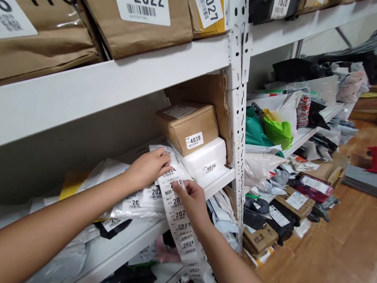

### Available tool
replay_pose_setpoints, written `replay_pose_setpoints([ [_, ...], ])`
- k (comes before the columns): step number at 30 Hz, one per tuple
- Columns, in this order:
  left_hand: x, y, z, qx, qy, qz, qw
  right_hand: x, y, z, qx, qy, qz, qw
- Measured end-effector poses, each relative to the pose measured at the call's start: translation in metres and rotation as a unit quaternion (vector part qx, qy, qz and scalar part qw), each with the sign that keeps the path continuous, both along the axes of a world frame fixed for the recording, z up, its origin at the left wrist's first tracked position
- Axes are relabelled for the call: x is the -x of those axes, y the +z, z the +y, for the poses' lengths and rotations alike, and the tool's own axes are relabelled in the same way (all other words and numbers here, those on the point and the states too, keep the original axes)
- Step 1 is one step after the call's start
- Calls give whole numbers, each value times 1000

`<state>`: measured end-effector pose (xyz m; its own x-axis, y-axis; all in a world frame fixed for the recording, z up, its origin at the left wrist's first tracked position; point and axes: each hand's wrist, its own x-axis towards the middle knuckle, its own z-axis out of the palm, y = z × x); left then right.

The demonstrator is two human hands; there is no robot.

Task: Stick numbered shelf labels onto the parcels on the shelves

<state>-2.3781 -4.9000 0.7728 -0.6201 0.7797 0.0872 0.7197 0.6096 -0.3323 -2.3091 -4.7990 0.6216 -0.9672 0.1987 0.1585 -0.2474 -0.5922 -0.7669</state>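
A long strip of printed number labels [181, 228] hangs over the shelf edge, with numbers such as 2021 and 2024 on it. My right hand [192, 199] pinches the strip near its upper part, thumb on its face. Just to the left, my left hand [151, 166] is closed over the strip's upper end, fingers curled down by a 2024 label; what lies under them is partly hidden. Labelled plastic parcels [134, 204] lie beneath and beside the hands. Behind them a brown box [192, 130] marked 4039 rests on a white package [207, 161] marked 4038.
A white perforated post [237, 111] stands right of my hands. Overhead, an upper shelf [112, 80] carries large brown parcels [133, 10]. Further right, more shelves hold heaped bags, and parcels [295, 200] lie near the wooden floor [346, 245].
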Motion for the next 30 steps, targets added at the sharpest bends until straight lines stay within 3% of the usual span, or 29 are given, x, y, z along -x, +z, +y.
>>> replay_pose_setpoints([
  [3, 4, 1, 0, 34, -4, 7, 999, -10, -7, -1, 11, 56, 11, 998],
  [10, 3, -7, -4, 0, -9, -19, 1000, -46, -46, -4, -4, -1, -65, 998],
  [15, 10, -13, -12, -87, -11, -12, 996, -87, -112, 22, -101, -13, -82, 991],
  [18, 7, -6, -10, -10, -42, -28, 999, -110, -155, 51, -119, -31, -110, 986],
  [21, -30, 9, -10, -3, -56, 62, 996, -132, -182, 78, -122, -32, -124, 984],
  [23, -74, 14, -20, -50, -104, 137, 984, -145, -194, 90, -124, -22, -132, 983],
  [24, -99, 11, -28, -68, -139, 131, 979, -152, -199, 95, -123, -19, -135, 983],
  [26, -143, -9, -52, -99, -176, 36, 979, -162, -211, 102, -115, -28, -138, 983],
  [27, -161, -28, -66, -122, -174, -14, 977, -167, -217, 106, -108, -41, -137, 984],
  [30, -184, -116, -113, -196, -106, -72, 972, -175, -235, 122, -80, -94, -147, 981],
])
